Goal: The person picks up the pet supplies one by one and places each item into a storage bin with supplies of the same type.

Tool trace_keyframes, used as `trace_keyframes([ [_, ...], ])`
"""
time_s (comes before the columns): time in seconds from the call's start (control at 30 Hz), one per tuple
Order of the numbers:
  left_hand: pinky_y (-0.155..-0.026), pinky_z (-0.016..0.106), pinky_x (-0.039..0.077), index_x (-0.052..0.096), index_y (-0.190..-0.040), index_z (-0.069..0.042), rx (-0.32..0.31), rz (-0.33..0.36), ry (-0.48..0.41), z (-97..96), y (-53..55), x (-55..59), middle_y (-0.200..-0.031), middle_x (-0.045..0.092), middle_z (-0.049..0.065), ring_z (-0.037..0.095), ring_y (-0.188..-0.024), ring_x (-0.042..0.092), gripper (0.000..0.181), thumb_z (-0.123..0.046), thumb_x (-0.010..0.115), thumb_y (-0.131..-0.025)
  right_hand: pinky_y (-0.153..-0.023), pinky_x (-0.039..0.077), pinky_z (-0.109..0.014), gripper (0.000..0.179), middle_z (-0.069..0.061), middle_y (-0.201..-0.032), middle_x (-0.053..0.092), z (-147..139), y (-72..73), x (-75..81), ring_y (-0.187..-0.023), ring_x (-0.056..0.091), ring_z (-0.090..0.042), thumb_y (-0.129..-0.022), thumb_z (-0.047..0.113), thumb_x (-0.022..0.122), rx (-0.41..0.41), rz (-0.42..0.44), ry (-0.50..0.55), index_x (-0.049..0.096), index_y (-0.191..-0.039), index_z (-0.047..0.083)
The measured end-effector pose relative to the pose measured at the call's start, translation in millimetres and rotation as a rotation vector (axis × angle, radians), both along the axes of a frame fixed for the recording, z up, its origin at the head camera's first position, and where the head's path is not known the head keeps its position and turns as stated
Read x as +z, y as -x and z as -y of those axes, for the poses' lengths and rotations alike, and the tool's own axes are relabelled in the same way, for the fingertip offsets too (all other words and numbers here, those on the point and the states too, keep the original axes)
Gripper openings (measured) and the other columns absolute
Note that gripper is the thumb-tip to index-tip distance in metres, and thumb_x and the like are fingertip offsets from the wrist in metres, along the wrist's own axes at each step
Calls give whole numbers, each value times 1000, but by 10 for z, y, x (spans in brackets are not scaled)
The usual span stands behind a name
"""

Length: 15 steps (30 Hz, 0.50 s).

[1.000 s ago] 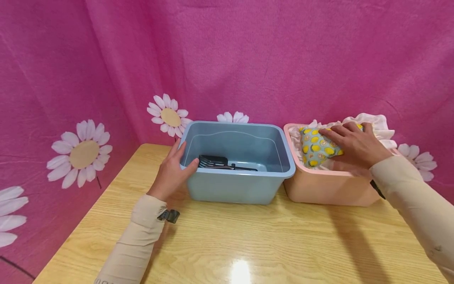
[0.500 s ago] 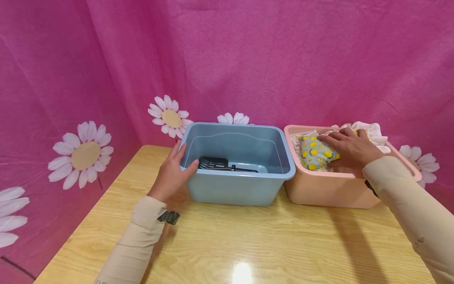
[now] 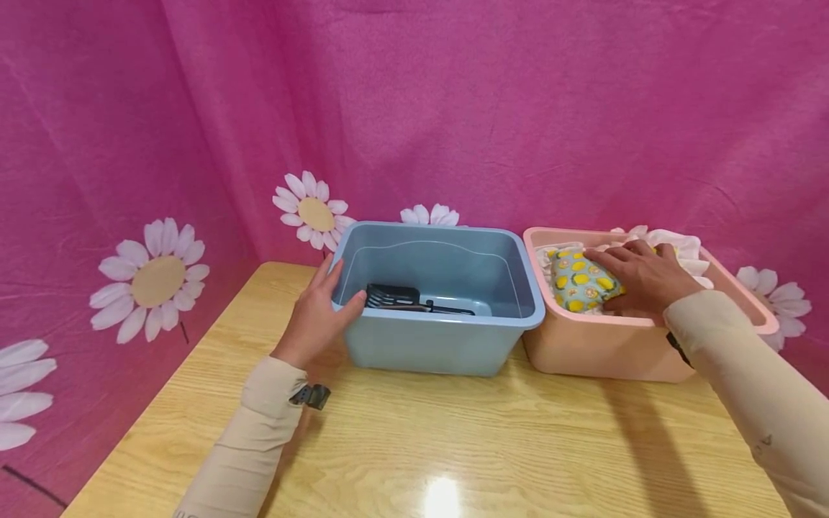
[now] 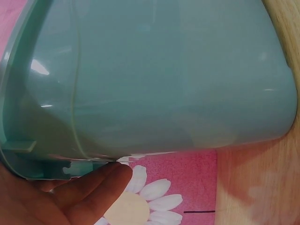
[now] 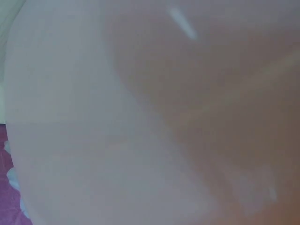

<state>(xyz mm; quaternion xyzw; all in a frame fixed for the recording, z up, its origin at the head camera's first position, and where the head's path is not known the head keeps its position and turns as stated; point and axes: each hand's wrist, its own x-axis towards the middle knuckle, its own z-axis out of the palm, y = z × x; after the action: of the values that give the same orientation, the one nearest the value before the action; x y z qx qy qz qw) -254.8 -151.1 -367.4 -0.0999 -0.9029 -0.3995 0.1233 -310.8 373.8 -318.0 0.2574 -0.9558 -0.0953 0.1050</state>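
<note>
My left hand (image 3: 313, 316) rests at the left front corner of a blue plastic bin (image 3: 427, 342), thumb at the front rim and fingers along the left side. In the left wrist view those fingers (image 4: 101, 192) lie fairly straight against the outside, below the rim. My right hand (image 3: 654, 279) grips a small light-blue cushion (image 3: 579, 280) with a yellow lemon print, inside a pink bin (image 3: 609, 345). White frilled fabric (image 3: 676, 242) surrounds the cushion. The right wrist view is filled by the blurred pink wall (image 5: 70, 117), so the right fingertips are hidden there.
Black kitchen utensils (image 3: 395, 295), among them a slotted spatula, lie at the left inside the blue bin. Both bins stand side by side on a wooden table (image 3: 388, 446). Behind hangs a magenta cloth (image 3: 453, 108) with white daisies.
My right hand has lowered the lemon-print cushion deeper into the pink bin, and the white frilled fabric has sunk with it. My left hand has stayed at the blue bin's corner.
</note>
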Motion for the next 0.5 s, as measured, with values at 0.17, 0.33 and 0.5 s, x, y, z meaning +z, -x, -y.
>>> trace_keyframes([
  [0.17,-97,58,43,27,-153,-14,3,5,4,-16,1,-6,-161,14,3,36,-138,31,82,-54,56,-89,-83,29,-61,94,-10,-133,52,-29,-14,-59,-122,37,-41,-66,42,85,-35,50,39,39,-145,20],
  [0.33,-96,57,43,27,-153,-14,3,11,4,-17,-6,-1,-161,14,3,36,-139,31,81,-52,57,-89,-83,33,-66,95,-15,-133,47,-57,-14,-95,-120,37,-44,-67,45,84,-66,71,40,37,-146,22],
  [0.5,-95,57,44,27,-153,-13,7,11,7,-12,-7,6,-161,14,2,36,-140,29,81,-53,57,-89,-77,37,-68,97,-15,-131,47,-65,4,-106,-120,38,-48,-67,47,83,-79,77,48,34,-147,22],
])
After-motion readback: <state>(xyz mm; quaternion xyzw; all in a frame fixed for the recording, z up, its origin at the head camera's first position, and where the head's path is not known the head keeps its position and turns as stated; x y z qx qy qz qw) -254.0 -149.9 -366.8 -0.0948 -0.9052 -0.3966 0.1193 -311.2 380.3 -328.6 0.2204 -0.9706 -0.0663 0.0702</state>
